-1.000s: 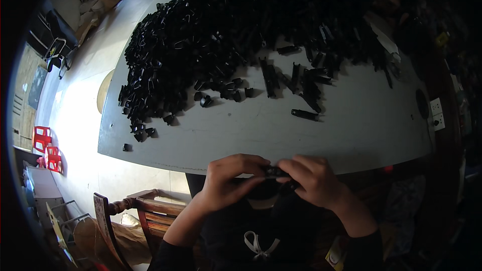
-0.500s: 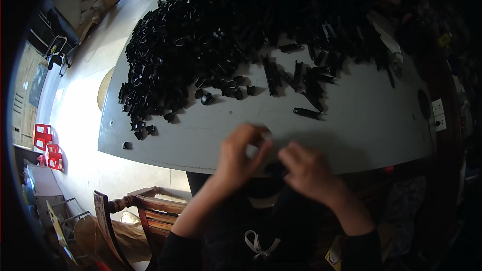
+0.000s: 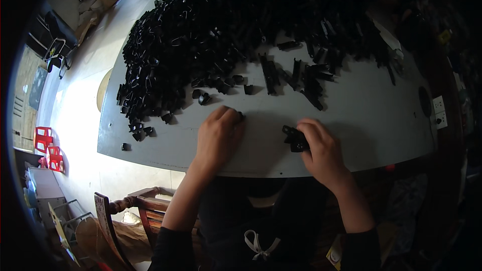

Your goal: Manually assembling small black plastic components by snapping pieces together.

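Note:
My left hand [image 3: 219,138] is closed over the table, its fingers curled round a small black piece [image 3: 241,116]. Only a bit of that piece shows at the fingertips. To the right, my right hand [image 3: 323,146] grips a black channel-shaped part [image 3: 296,139] between thumb and fingers. One end with small holes points away to the left. Beyond my left hand lie loose short black clips [image 3: 204,99]. Several long black channel pieces [image 3: 269,74] rest past the gap between the hands.
A big heap of black parts [image 3: 170,50] covers the far side of the grey table [image 3: 271,163]. A wooden chair [image 3: 150,206] stands at the lower left. Red stools [image 3: 54,158] are on the floor at the left. A wall socket [image 3: 439,112] is at the right.
My hands have moved apart and forward from close together at the table's front edge. The separate long black piece nearest me has gone from the table, and a black part now shows in my right hand.

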Demonstrator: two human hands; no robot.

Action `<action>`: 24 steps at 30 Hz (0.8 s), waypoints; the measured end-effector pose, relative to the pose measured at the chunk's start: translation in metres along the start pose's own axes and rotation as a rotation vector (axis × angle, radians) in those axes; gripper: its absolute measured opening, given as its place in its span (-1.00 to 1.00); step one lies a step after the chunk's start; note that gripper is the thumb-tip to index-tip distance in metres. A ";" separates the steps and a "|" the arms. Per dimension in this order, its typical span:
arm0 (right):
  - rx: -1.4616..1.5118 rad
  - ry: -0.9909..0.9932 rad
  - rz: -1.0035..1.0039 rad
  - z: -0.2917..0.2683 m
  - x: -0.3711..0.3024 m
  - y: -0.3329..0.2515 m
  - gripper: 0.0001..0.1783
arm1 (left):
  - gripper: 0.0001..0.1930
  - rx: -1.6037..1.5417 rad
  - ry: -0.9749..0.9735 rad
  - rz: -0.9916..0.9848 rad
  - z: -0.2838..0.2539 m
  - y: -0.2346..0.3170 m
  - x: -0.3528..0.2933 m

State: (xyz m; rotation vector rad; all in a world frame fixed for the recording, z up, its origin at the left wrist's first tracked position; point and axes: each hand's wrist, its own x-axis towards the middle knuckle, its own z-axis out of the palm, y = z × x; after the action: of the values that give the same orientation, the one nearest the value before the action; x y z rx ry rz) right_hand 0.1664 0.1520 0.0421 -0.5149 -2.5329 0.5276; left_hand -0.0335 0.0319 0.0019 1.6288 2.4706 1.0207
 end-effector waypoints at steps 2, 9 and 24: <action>0.066 -0.114 0.067 -0.002 -0.006 -0.004 -0.56 | -0.87 -0.371 -0.059 -0.020 -0.003 0.008 -0.011; 0.099 -0.153 -0.070 -0.005 -0.007 -0.023 -0.52 | -0.84 -0.546 -0.053 0.111 -0.024 0.033 -0.032; 0.280 -0.304 -0.305 0.004 -0.025 -0.036 -0.56 | -0.63 -1.406 -0.177 -0.018 -0.016 0.048 -0.050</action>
State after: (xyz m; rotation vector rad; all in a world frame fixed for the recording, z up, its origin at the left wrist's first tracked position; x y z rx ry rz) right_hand 0.1756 0.1093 0.0452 0.0596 -2.6861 0.8788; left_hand 0.0234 -0.0059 0.0232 1.0375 0.9898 1.8024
